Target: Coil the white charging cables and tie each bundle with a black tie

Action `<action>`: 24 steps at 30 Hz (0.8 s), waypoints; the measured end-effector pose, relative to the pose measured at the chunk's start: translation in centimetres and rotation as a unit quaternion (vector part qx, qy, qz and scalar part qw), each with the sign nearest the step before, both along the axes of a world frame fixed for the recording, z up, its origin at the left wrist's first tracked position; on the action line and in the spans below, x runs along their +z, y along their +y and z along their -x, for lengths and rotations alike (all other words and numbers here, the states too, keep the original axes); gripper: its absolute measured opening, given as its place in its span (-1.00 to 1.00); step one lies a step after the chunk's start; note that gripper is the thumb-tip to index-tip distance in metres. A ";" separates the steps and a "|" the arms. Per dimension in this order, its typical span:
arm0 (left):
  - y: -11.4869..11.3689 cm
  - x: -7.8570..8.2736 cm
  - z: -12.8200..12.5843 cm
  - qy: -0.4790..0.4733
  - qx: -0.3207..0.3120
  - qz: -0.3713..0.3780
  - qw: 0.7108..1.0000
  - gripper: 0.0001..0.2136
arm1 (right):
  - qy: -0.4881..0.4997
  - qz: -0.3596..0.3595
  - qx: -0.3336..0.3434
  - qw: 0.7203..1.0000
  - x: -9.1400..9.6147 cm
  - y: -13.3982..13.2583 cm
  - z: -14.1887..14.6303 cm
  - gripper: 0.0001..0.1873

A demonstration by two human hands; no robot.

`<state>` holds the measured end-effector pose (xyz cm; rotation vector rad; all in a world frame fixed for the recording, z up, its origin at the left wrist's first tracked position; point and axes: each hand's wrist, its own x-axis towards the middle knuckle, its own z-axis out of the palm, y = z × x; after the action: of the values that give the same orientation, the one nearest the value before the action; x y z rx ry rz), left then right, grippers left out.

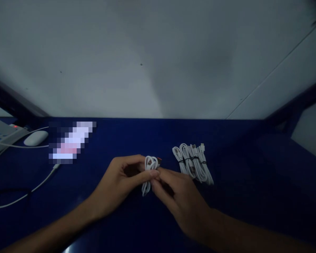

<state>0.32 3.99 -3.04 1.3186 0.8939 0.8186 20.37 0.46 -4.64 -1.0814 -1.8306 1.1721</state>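
A white USB cable (146, 188), coiled into a small bundle, is held up between my two hands over the middle of the blue table. My left hand (117, 181) is closed round it, thumb pressed across the front of the loops. From the other side my right hand (183, 195) pinches at the middle of the bundle; its fingertips partly cover that spot. A reddish connector end shows near the top of the coil. Just right of my hands lie several coiled white cables (197, 165) in a row, bound with thin black ties.
At the left lie a phone (75, 140) with a lit, blurred screen, its white charging cord (43, 182), and a white mouse (36, 138). A white power strip (13, 131) with a red light sits behind. A pale wall (158, 70) closes off the table's (131, 137) back.
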 end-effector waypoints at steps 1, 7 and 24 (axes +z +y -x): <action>-0.2 0.0 0.0 0.004 -0.003 0.001 1.000 -0.89 | 0.005 0.003 0.002 1.000 -0.1 -0.2 -0.1 -0.74; -0.2 0.2 0.0 -0.012 -0.007 0.031 0.999 -0.88 | 0.035 0.044 -0.010 0.998 0.1 -0.4 -0.3 -0.71; 0.8 0.1 0.4 -0.038 0.017 0.043 0.998 -0.73 | 0.196 0.206 -0.013 0.959 0.1 0.4 -1.5 -0.63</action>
<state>-0.12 4.83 -2.90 1.1920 0.8835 0.8421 21.82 0.89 -4.53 -0.9968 -1.2954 1.6666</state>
